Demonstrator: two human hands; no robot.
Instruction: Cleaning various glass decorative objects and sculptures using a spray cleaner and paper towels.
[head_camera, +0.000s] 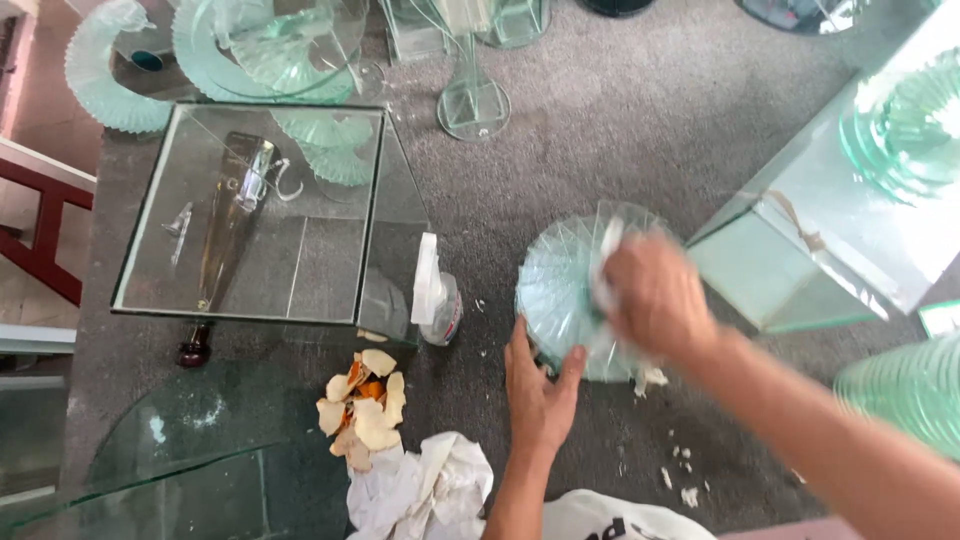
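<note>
Here, near to far:

White cloth (425, 490): crumpled at the near edge of the grey floor (620, 130), lying loose just beside the person's left forearm.

Peel scraps (362, 408): a small heap of pale and orange pieces just left of the cloth, apart from the glasswork.

Left hand (535, 385): flat on the floor, fingers (518, 345) spread wide and empty, thumb against the near rim of the glass piece; it looks set there to brace the piece so it does not slide.

Fanned glass piece (560, 290): a round stack of greenish glass plates lying on the floor, mid-frame, between the two hands and just right of the spray bottle.

Right hand (655, 300): pressed down on top of the glass piece, blurred; fingers closed around a small white rag (606, 262), probably for wiping the surface.

Spray bottle (437, 295): small, white-headed, standing upright by the corner of the glass box, near the left hand.

Glass box (260, 215): clear square case to the left; a dark brown bottle (225, 240) shows through it, lying slanted.

Glass block (800, 270): large slanted greenish slab at right, close to the fanned piece.

Far edge: more spiral and stemmed glass sculptures (270, 45), standing well apart from the hands.
</note>
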